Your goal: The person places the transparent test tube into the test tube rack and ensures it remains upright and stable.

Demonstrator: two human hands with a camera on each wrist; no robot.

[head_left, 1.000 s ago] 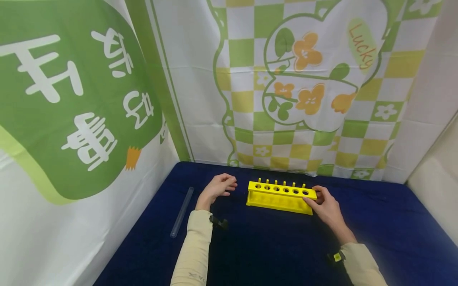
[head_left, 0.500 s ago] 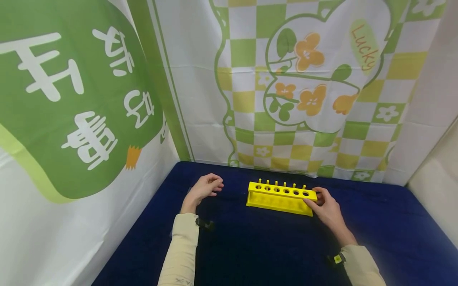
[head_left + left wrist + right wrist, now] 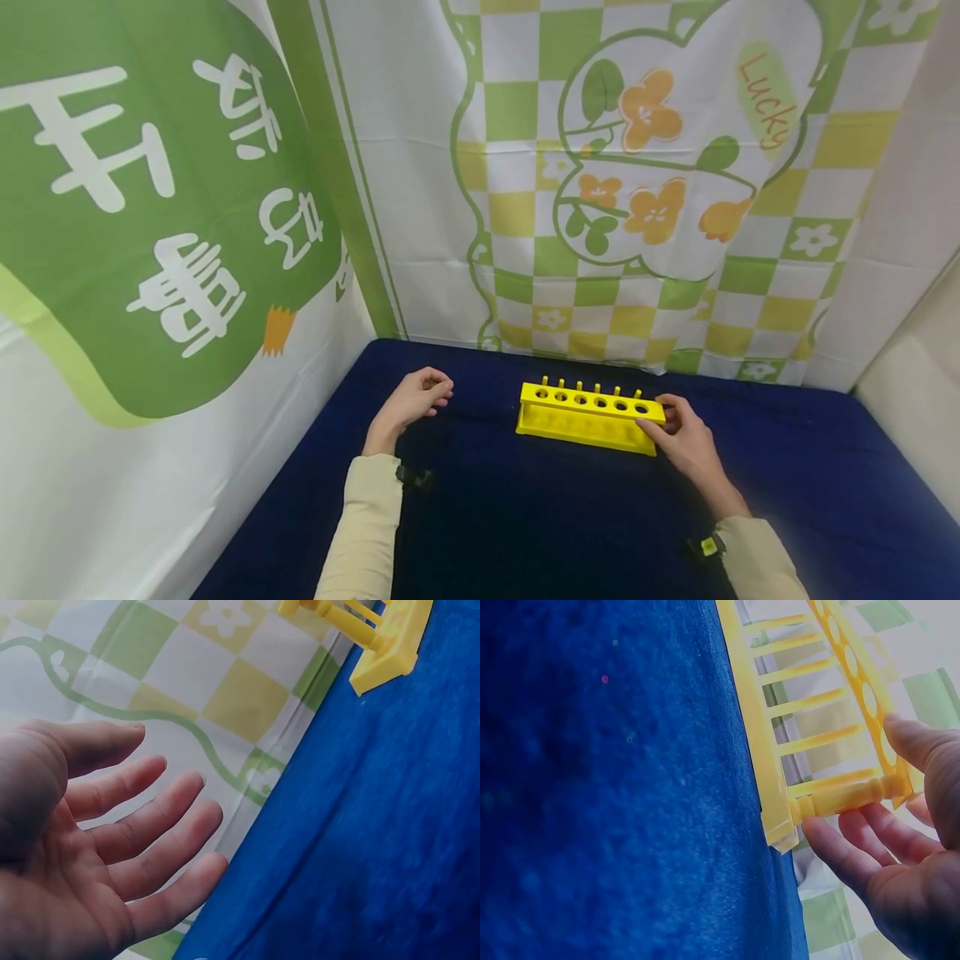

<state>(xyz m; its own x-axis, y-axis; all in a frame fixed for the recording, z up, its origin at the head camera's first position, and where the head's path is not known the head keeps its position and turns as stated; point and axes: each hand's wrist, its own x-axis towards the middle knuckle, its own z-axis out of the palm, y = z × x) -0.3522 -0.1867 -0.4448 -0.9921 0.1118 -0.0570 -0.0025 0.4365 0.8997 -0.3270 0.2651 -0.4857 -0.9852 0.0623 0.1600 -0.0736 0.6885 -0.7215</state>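
A yellow test-tube rack (image 3: 586, 414) with a row of holes stands on the blue cloth (image 3: 540, 517) near the back. My right hand (image 3: 675, 429) grips its right end, the thumb (image 3: 916, 741) on the top plate and the fingers (image 3: 847, 851) curled round the end post (image 3: 840, 796). My left hand (image 3: 418, 393) hovers low over the cloth to the left of the rack, apart from it. In the left wrist view its fingers (image 3: 150, 825) are relaxed and hold nothing, with the rack's corner (image 3: 384, 641) far off at the top right.
A printed green-and-white banner (image 3: 150, 233) walls the left side close to my left hand. A checked flower backdrop (image 3: 637, 183) closes the back just behind the rack. A pale wall (image 3: 911, 417) stands at the right. Blue cloth stretches toward me in front of the rack.
My left hand has drawn leftward, away from the rack and toward the left banner. The clear tube seen lying there a second ago is now hidden by that arm. The right hand has not moved.
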